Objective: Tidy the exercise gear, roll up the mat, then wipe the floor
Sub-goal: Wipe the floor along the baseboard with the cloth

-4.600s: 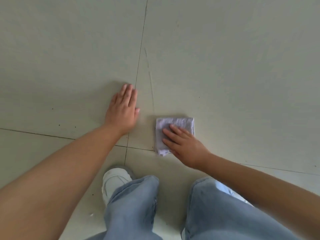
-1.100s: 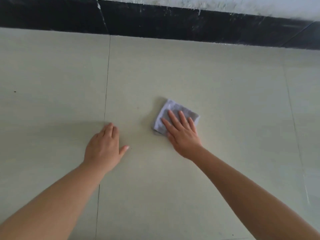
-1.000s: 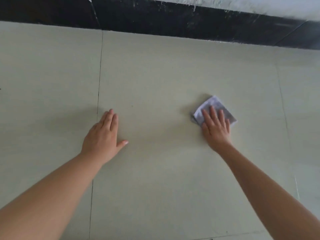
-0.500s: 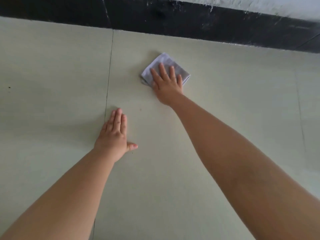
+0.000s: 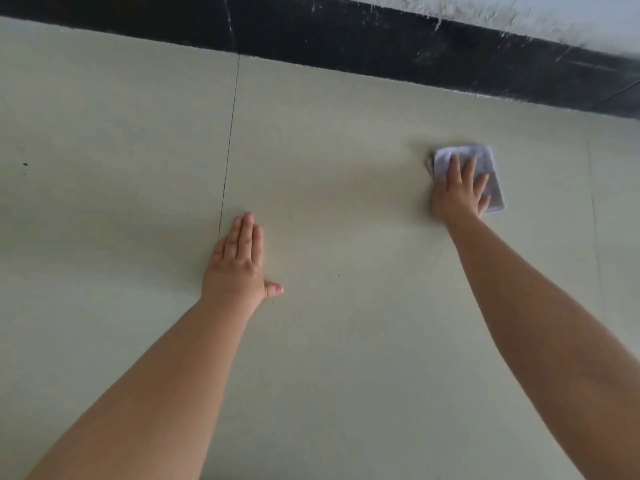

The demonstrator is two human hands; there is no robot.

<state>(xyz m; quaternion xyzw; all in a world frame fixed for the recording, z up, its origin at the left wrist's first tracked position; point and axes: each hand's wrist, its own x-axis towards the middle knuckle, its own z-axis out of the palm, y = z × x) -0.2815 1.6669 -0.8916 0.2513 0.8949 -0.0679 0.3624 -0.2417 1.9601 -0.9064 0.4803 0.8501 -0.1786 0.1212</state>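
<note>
Right hand [image 5: 459, 192] at 2 o'clock, fingers straight and spread, pressing folded grey cloth [image 5: 485, 168] flat on pale tiled floor [image 5: 346, 341]. Left hand [image 5: 239, 261] at centre, 9 o'clock from cloth, well apart; palm flat on floor, holding nothing. Black skirting [image 5: 381, 46] along 12 o'clock.

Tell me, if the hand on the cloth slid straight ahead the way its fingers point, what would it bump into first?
Probably the black baseboard. The right hand presses the cloth; only bare floor lies ahead.
</note>
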